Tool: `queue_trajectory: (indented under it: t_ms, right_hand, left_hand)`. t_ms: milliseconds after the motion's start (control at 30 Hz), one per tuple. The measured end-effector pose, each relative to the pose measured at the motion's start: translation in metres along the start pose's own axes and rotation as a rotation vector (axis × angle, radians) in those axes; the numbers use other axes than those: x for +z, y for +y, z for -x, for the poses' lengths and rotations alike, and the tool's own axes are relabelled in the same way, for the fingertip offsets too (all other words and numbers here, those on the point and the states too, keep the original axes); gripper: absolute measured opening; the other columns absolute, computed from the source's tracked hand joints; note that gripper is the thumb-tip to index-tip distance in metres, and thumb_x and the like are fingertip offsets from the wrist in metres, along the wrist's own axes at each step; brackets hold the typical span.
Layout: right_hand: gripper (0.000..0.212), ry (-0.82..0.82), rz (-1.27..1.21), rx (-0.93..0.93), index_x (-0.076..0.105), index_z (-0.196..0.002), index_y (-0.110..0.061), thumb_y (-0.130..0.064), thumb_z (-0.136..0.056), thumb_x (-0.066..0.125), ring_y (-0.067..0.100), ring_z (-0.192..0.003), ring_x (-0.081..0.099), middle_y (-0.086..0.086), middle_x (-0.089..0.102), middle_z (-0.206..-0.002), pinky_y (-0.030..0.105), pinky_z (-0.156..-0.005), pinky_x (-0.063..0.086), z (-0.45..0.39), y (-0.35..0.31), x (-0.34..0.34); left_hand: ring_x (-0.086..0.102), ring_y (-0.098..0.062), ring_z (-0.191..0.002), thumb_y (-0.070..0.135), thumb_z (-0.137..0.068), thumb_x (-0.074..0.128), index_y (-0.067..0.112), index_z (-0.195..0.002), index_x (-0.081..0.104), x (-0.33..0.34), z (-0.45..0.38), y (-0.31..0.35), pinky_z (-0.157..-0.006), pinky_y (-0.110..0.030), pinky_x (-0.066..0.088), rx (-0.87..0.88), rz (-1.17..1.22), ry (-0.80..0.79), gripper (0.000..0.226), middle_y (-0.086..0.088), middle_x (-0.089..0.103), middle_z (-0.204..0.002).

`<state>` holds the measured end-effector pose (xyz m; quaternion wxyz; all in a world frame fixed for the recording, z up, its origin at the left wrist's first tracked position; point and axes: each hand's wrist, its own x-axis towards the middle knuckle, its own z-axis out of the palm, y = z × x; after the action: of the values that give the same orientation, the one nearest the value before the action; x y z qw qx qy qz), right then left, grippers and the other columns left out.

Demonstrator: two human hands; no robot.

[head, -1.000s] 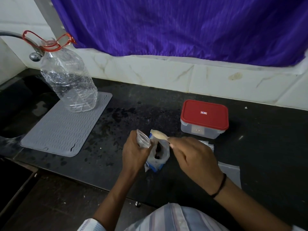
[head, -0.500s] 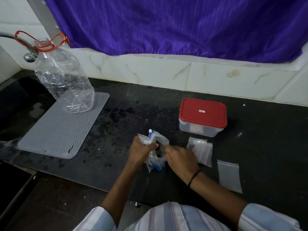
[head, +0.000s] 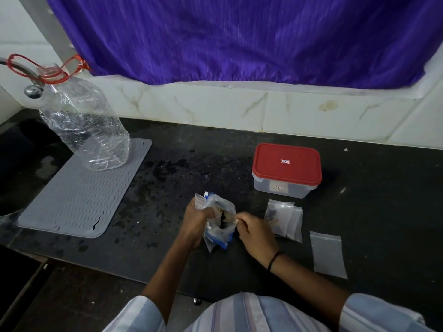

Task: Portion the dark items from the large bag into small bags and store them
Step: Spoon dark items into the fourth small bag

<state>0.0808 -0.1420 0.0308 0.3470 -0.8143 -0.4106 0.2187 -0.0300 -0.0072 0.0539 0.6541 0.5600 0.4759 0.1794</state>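
Inside the large bag [head: 219, 221], the dark items were barely visible. Left hand [head: 195, 220] gripped its mouth along with a small bag [head: 200, 201]; right hand [head: 255, 230] pinched a pale spoon at the opening. Filled small bags [head: 284, 220] lay right of it, near the red-lidded container [head: 286, 170].

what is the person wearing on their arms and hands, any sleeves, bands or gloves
Both hands are bare, no gloves. The right hand has a thin black band round its wrist. The left hand shows no band or ring. Both forearms are bare; the sleeves are pushed up near the elbows, of light blue and white striped shirt cloth with faint mauve stripes.
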Motion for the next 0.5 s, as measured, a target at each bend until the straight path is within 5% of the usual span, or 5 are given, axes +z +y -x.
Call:
queue_trajectory:
  t_ms: [167,367,500]
  right_hand:
    - [0.021,-0.044,-0.605,0.293,0.066,-0.103,-0.021,-0.02,-0.102,0.045,0.011,-0.053,0.052,0.004,0.057,-0.068,0.02,-0.049,0.042,0.006,-0.001,-0.004]
    - [0.02,-0.031,-0.686,0.314,0.066,-0.105,-0.022,-0.02,-0.102,0.046,0.01,-0.053,0.051,0.003,0.055,-0.067,0.021,-0.049,0.042,0.015,0.001,-0.01]
    - [0.021,-0.031,-0.702,0.289,0.067,-0.106,-0.021,-0.021,-0.102,0.047,0.012,-0.053,0.05,0.002,0.054,-0.066,0.023,-0.048,0.041,0.02,0.007,-0.018]
  left_hand:
    - [0.068,-0.021,-0.079,-0.007,-0.076,0.066,0.005,-0.105,0.059,-0.004,-0.006,-0.006,-0.063,-0.033,0.056,0.024,-0.093,0.076,0.032,-0.015,0.069,-0.096]
    - [0.069,-0.024,-0.091,0.013,-0.072,0.076,0.019,-0.102,0.056,-0.004,-0.007,-0.008,-0.078,-0.047,0.061,0.06,-0.239,0.155,0.036,-0.008,0.067,-0.102]
    - [0.066,-0.021,-0.093,0.018,-0.075,0.08,0.018,-0.107,0.054,-0.007,-0.008,-0.008,-0.08,-0.044,0.061,0.074,-0.29,0.157,0.042,-0.005,0.063,-0.104]
